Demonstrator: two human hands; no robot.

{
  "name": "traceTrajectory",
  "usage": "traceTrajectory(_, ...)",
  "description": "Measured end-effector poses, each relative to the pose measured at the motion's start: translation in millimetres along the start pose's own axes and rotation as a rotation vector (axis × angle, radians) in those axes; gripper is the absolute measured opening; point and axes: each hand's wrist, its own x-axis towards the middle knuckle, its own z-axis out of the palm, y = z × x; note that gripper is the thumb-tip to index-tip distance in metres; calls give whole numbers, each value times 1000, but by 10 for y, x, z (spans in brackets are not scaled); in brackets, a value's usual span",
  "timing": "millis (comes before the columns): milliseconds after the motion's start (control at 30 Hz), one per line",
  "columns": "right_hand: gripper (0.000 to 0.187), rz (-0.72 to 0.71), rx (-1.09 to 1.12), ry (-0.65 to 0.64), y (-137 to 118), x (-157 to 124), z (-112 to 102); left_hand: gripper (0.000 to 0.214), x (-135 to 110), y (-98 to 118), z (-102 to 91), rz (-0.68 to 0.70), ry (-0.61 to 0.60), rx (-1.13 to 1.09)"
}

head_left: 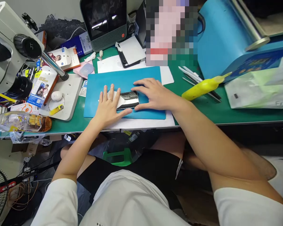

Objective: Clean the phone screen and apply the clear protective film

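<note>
A dark, glossy, phone-like slab [129, 99] lies on the blue mat [151, 73], its surface showing reflections. My left hand [108, 106] lies flat over its left part with the fingers spread, on top of a white cloth or paper piece [121, 102]. That hand hides the slab's left end. At the right end, my right hand [153, 94] straddles the slab, thumb at the near corner and fingers at the far edge. White paper [168, 121] sticks out from under the mat.
A microscope [25, 47] on a pale base stands left, near boxes [43, 86] and a bottle [23, 121]. Behind the mat are a screen device [106, 22] and a phone under white paper [132, 50]. A yellow squeeze bottle [200, 89], tweezers and a blue machine [217, 40] are right.
</note>
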Motion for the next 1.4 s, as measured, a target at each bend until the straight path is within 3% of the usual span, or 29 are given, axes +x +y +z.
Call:
traceTrajectory(133,124,28,31,-15,-45,36,-26,123,261,88,-39,-46,-16,35)
traceTrajectory(267,133,24,34,-20,-61,53,-35,119,373,253,-45,-37,-23,68)
traceTrajectory(367,138,14,16,4,-62,48,-19,112,346,300,-1,51,-17,63)
traceTrajectory(533,134,-1,4,65,-43,45,-8,104,254,205,85,264,-58,39)
traceTrajectory(633,130,11,-14,53,-21,55,-9,107,283,220,136,309,-36,8)
traceTrajectory(833,130,91,-52,57,-15,80,25,120,578,411,188,202,-48,-7)
traceTrajectory(1033,130,102,-55,48,-66,84,-28,128,812,312,165,171,-43,-18)
traceTrajectory(1200,127,101,-33,66,-71,83,-46,123,782,280,203,228,15,-63)
traceTrajectory(1400,127,66,-13,101,-71,93,0,113,608,422,272,159,20,-29)
